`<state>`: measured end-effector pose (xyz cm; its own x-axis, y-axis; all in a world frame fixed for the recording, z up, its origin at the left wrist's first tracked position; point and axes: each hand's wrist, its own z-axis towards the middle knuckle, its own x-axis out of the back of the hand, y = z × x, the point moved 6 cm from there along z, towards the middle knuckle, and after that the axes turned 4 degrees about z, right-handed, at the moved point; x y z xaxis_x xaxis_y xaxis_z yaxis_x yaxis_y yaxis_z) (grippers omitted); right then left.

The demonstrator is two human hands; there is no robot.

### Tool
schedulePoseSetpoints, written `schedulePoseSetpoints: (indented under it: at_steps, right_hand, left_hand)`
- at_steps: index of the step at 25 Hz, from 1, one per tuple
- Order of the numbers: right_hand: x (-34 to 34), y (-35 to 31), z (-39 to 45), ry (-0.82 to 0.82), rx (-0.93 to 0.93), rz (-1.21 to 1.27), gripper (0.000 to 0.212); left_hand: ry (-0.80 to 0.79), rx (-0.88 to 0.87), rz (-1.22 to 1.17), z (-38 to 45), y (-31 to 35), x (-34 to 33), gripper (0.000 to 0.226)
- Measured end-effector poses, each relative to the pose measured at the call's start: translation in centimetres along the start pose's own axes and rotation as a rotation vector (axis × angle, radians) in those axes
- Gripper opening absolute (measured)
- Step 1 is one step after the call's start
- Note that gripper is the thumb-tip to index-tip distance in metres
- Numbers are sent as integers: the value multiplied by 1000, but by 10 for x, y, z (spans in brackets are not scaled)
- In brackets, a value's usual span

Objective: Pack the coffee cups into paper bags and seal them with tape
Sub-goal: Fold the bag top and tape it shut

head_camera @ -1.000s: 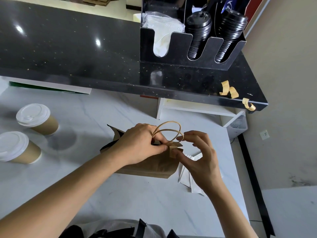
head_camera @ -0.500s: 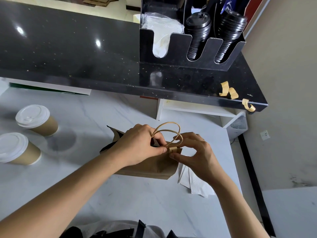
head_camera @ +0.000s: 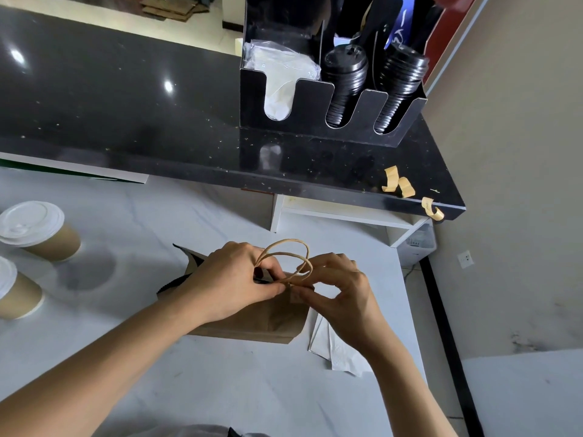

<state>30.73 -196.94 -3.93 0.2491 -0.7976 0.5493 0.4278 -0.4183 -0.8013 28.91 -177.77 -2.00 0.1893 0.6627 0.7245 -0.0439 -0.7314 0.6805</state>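
here, a brown paper bag (head_camera: 268,320) stands on the white table (head_camera: 189,389), close to its right edge, with its two twisted paper handles (head_camera: 291,258) looping up above the mouth. both hands meet at the top edge of the bag, just under the handles. the left hand (head_camera: 233,285) comes over the bag from the left, its fingers curled down and its thumb and forefinger pressed narrowly together on the folded top edge, pinching it closed. the right hand (head_camera: 340,298) comes in from the right; its thumb and forefinger close on the same edge, tips nearly touching those of the left hand, where a small strip of tan tape (head_camera: 296,296) sits over the fold. its other fingers arch loosely above, leaving a rounded gap under them. the far left corner of the bag's mouth gapes, showing a dark inside.

just right of the bag, partly under the right wrist, lies a white napkin (head_camera: 334,351). well to the left stand two coffee cups with white lids, one (head_camera: 38,231) farther back and one (head_camera: 15,291) nearer, cut by the picture's edge. behind the table runs a black counter (head_camera: 126,115) carrying a black organiser (head_camera: 331,99) with stacks of black lids (head_camera: 344,80) and a white packet. three curled tape strips (head_camera: 399,182) stick near the counter's right corner.
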Motion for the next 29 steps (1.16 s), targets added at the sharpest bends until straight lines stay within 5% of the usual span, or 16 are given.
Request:
schedulePoseSetpoints:
  at_steps: [10,18,23,29]
  right_hand:
    - [16,-9,9,-44,-83,7,10]
    - [135,23,75,560,-314,-155,10]
    - [160,42,112,505,-489,-275,26]
    - [158,49,129,443,-595,-268,19]
  left_hand:
    - [-2,0,-24,-1,2,2,8]
    - [-33,0,-59,-5,1,3,16]
    - [-47,-59,-6,-7,0,8,22]
    - [-22,-73,171,-17,-21,31,29]
